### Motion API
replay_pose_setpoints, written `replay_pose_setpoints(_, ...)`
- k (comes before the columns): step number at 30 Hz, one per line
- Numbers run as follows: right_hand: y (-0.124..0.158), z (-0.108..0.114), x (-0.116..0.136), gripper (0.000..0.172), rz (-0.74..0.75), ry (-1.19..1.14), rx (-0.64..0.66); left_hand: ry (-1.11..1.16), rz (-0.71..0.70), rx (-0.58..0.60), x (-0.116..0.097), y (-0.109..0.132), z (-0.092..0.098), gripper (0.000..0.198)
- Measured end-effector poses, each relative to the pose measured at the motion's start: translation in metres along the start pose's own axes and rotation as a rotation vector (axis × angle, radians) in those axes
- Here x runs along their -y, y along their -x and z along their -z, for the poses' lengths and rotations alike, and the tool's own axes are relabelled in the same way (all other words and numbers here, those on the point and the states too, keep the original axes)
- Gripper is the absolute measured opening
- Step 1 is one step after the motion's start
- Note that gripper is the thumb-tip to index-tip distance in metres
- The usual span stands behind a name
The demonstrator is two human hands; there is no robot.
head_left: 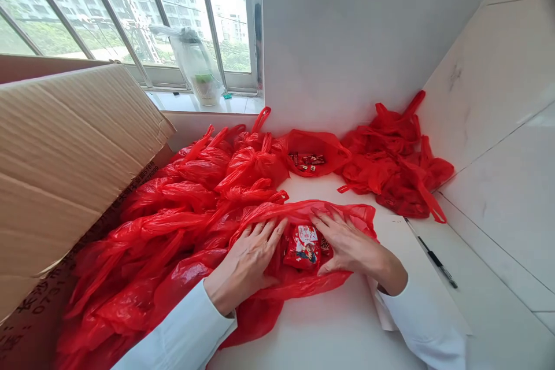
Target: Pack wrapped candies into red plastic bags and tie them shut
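My left hand [249,257] lies flat with fingers spread on a red plastic bag [303,286] spread on the white table. My right hand [347,243] rests flat on the same bag, fingers stretched out. Between the two hands sits a small red snack packet [302,247] with a printed picture, inside the bag's mouth. Both hands press against the packet's sides. White sleeves cover both wrists.
A big heap of tied red bags [191,196] fills the left. An open red bag with packets [310,156] and more red bags [396,167] lie at the back. A cardboard box flap [65,156] stands left. A pen [440,266] lies on white paper [407,254].
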State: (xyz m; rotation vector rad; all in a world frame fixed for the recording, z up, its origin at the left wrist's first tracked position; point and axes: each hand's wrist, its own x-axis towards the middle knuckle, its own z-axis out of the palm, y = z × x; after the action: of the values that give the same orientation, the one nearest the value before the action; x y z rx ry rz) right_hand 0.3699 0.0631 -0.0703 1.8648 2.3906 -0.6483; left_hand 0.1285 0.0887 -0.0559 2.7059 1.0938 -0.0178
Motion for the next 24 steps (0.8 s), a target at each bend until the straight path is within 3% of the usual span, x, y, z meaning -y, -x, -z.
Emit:
replay_pose_setpoints(2, 0.000, -0.001, -0.008, 0.123, -0.070, -0.016, 0.016, 0.034, 0.005, -0.004, 0.004, -0.001, 0.001, 0.096)
replay_pose_setpoints(7, 0.001, 0.009, -0.028, 0.107, -0.077, -0.026, -0.015, 0.076, 0.004, -0.038, 0.012, -0.006, 0.001, 0.093)
replay_pose_setpoints(12, 0.006, 0.010, -0.021, 0.108, -0.085, -0.003, -0.035, 0.067, 0.019, -0.076, 0.014, -0.007, -0.001, 0.082)
replay_pose_setpoints(18, 0.001, 0.006, 0.007, 0.043, 0.182, -0.025, -0.271, 0.049, -0.080, -0.079, 0.005, -0.003, 0.005, 0.048)
replay_pose_setpoints(20, -0.004, 0.001, 0.013, 0.038, 0.222, -0.049, -0.287, 0.045, -0.104, -0.078, 0.002, -0.002, 0.007, 0.040)
replay_pose_setpoints(24, -0.004, -0.002, 0.016, 0.036, 0.167, -0.107, -0.231, 0.057, -0.112, -0.074, -0.001, -0.001, 0.008, 0.032)
